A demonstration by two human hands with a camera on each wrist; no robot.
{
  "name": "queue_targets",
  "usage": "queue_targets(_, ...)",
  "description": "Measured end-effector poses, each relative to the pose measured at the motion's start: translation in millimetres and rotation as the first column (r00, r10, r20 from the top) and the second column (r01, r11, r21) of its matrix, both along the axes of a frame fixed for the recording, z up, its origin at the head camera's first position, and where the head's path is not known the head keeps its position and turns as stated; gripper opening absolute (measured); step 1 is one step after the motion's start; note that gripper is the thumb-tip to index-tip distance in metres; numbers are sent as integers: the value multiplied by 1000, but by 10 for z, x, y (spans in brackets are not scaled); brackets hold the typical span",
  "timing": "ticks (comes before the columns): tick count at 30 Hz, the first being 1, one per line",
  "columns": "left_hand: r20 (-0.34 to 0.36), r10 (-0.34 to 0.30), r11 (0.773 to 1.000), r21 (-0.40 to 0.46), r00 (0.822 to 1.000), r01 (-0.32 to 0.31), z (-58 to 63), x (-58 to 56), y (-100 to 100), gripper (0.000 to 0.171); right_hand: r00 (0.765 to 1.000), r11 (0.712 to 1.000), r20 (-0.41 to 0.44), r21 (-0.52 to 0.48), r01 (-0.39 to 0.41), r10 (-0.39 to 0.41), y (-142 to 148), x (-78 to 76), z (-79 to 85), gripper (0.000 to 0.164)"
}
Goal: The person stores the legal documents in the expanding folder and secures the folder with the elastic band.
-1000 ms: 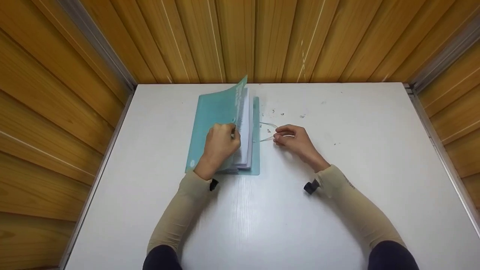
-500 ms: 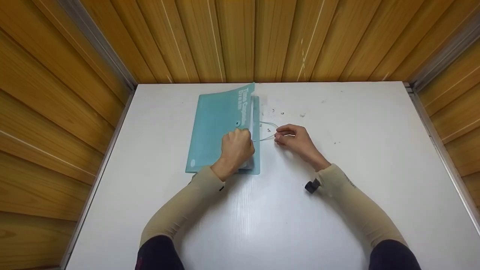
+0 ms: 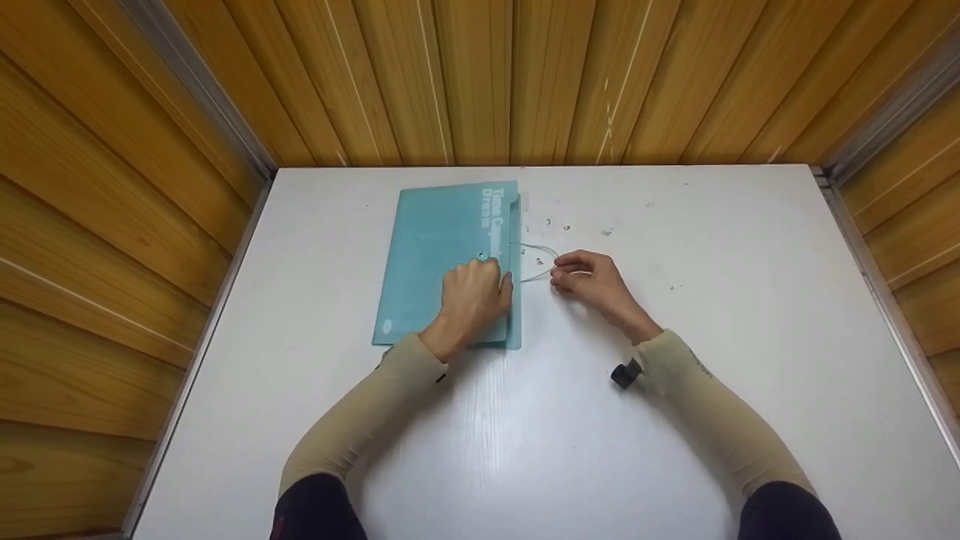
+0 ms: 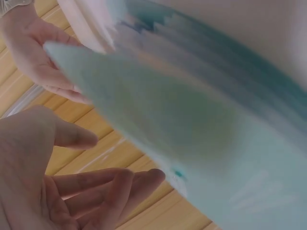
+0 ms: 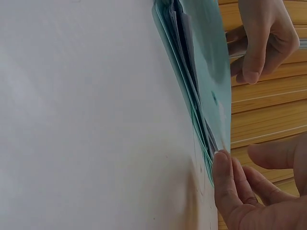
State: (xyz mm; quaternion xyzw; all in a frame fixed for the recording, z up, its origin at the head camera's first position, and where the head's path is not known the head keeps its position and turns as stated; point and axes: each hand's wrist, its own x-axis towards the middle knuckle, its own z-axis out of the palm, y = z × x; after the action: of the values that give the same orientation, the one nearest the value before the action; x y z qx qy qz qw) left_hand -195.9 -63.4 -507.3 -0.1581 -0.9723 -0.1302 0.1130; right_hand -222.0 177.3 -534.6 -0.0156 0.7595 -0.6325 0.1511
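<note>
A teal plastic file folder with white lettering lies near the back of the table, its cover down over papers that show at the side. A small round button sits on the cover. My left hand is over the cover's right part, its fingers loosely bent and holding nothing; the left wrist view shows thumb and fingers apart beside the cover's edge. From the folder's right side runs a thin elastic cord, drawn out in a loop. My right hand holds the loop's end at its fingertips.
The white table meets a wood-panelled wall behind the folder. Small dark marks dot the tabletop right of the folder. A black wrist camera sticks out below the right wrist.
My left hand has moved right while the folder's raised cover came down over the papers, then its grip loosened. My right hand stays in place with the cord loop.
</note>
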Motion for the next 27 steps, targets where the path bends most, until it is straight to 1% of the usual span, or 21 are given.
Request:
queue_targets(6,5,23,1000,16,1000,-23,-23,-61,-135,39,1000,1000,4,8,4,-4,23,2,8,40)
queue_targets(8,5,27,999,22,1000,-27,-52,-92,-186,41,1000,1000,4,10,7,-7,29,0,18,39)
queue_targets(12,12,33,999,-6,999,-33,-131,-154,-287,51,1000,1000,14,2,17,-17,41,-13,36,37)
queue_targets(14,38,35,999,-32,999,-34,-172,-184,-331,59,1000,1000,16,13,19,-19,50,-21,37,37)
queue_targets(17,123,40,998,-59,992,-33,-226,-227,-386,78,1000,999,17,43,21,-21,68,-37,28,37)
queue_targets(19,195,39,997,-76,980,-24,-252,-250,-415,91,1000,998,19,55,23,-24,84,-49,15,37)
queue_targets(22,308,31,998,-64,951,-12,-276,-269,-450,107,1000,998,21,54,22,-23,100,-63,4,37)
queue_targets(25,395,28,999,-43,918,-12,-294,-275,-476,116,1000,998,20,51,21,-22,103,-70,7,37)
queue_targets(27,438,34,999,-46,898,-15,-302,-272,-488,120,999,998,24,54,21,-23,104,-76,9,36)
